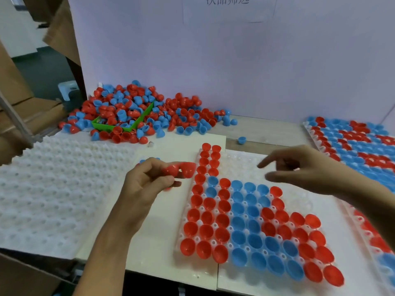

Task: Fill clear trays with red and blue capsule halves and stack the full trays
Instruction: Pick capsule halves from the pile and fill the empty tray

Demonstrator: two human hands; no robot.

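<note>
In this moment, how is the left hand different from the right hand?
The left hand has curled fingers that pinch red capsule halves; the right hand holds nothing, its fingers stretched out loosely. The left hand is beside the left edge of the part-filled clear tray; the right hand is above that tray's unfilled pockets. Both are bare.

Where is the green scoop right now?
In the head view, the green scoop lies at the far left of the table, half buried in the loose pile of capsule halves, just beyond the stack of empty trays.
</note>
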